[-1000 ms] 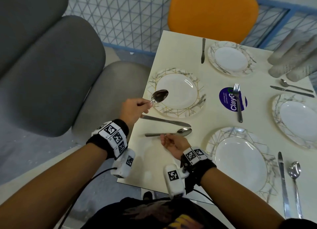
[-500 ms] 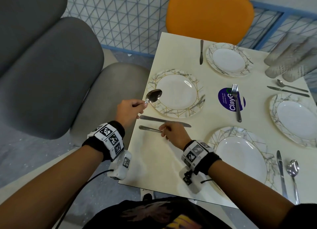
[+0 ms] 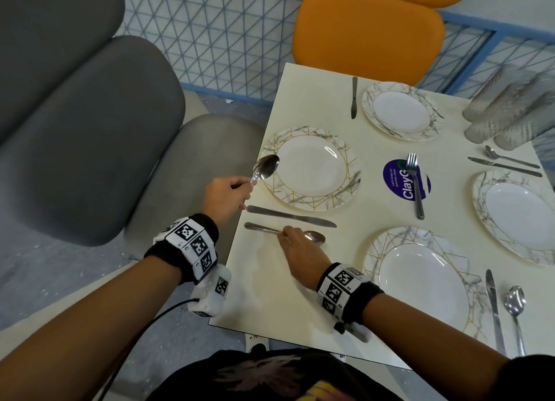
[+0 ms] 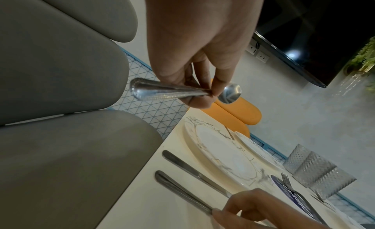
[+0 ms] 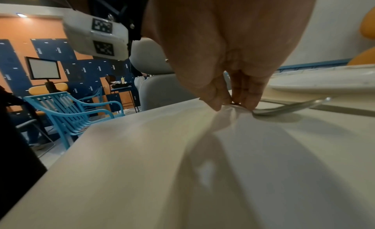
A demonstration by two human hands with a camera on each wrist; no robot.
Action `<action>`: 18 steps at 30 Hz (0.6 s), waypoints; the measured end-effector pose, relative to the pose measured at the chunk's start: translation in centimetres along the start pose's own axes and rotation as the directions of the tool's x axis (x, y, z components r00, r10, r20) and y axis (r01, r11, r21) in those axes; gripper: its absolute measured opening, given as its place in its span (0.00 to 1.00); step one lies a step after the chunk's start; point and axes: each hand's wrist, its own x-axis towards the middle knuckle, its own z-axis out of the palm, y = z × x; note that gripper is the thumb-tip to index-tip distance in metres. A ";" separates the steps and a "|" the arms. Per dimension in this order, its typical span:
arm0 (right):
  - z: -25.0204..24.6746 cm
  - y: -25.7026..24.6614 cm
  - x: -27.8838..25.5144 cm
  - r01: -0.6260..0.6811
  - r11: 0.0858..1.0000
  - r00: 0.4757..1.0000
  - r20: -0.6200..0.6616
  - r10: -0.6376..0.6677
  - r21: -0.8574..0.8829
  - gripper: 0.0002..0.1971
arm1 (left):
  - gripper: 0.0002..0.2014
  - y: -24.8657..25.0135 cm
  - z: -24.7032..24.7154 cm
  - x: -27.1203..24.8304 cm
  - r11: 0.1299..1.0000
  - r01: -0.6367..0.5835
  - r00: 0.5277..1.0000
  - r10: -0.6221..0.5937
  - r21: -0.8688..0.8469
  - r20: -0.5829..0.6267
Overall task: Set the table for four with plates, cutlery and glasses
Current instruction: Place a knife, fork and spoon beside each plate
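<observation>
My left hand [image 3: 247, 187] pinches the handle of a spoon [image 3: 265, 167] and holds it in the air over the left rim of a marbled plate [image 3: 312, 202]; the left wrist view shows the same spoon [image 4: 162, 92] between finger and thumb. My right hand [image 3: 285, 233] pinches the neck of a second spoon [image 3: 261, 227], which lies flat on the table just below a knife [image 3: 291, 215]. Its fingertips [image 5: 215, 104] touch the tabletop beside the spoon's bowl [image 5: 284, 109].
Three more plates [image 3: 399, 112] [image 3: 522, 217] [image 3: 420, 283] stand on the cream table [image 3: 270, 295], each with cutlery beside it. A fork [image 3: 416, 184] lies on a blue sticker. Textured glasses [image 3: 510, 112] stand far right. A grey chair [image 3: 90, 130] is left, an orange chair [image 3: 366, 31] beyond.
My right hand turned palm down and laid its spoon on the table below the knife. My left hand drifted slightly left with its spoon.
</observation>
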 end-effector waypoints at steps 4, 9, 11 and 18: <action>0.0 -0.3 0.4 -0.006 1.000 1.000 -0.021 0.006 0.013 0.29 | 0.10 -0.1 -0.1 0.1 1.000 -0.006 1.000 0.006 0.000 0.006; 0.2 -0.6 1.0 -0.032 0.999 0.999 -0.030 0.033 0.031 0.28 | 0.10 -0.2 -0.3 0.1 1.000 -0.003 1.000 0.003 0.001 -0.011; 0.2 -0.6 1.2 -0.029 0.999 0.999 -0.037 0.030 0.026 0.28 | 0.09 -0.2 -0.4 0.1 1.000 -0.002 1.000 0.002 0.000 -0.021; 0.6 -0.3 0.9 -0.049 0.998 0.997 -0.056 0.051 0.038 0.26 | 0.10 0.0 -0.7 -0.2 1.000 -0.011 1.000 0.010 -0.015 -0.017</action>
